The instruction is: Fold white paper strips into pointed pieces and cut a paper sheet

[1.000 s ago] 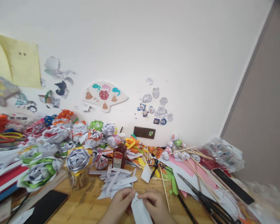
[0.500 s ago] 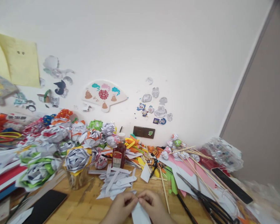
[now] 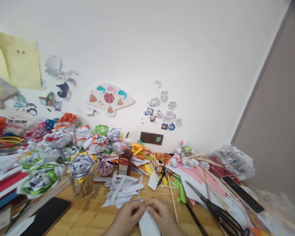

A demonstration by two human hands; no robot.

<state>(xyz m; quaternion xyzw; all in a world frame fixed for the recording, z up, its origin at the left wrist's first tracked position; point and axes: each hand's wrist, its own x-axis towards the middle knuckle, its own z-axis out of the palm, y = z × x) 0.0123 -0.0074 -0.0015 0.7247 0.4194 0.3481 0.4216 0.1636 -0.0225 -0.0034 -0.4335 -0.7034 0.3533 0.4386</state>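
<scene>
A white strip of paper (image 3: 148, 224) is pinched at its far end between both hands, low in the middle of the head view. My left hand (image 3: 130, 213) has thumb and forefinger closed on its left corner. On the other corner, my right hand (image 3: 159, 213) is closed in the same way, fingertips nearly touching the left ones. The strip's near end runs out of the picture. Just beyond the hands lies a loose pile of cut white paper strips (image 3: 123, 190) on the wooden table (image 3: 88, 216).
Paper flowers (image 3: 82, 166) crowd the left, one in a clear cup. A red-brown bottle (image 3: 125, 163) stands behind the strips. To the right lie black scissors (image 3: 218, 213), wooden sticks (image 3: 172, 200) and a phone (image 3: 243, 194). A dark flat device (image 3: 49, 214) rests at left.
The hands keep their pinch on the paper strip, with hardly any shift. The whole view has tilted very slightly.
</scene>
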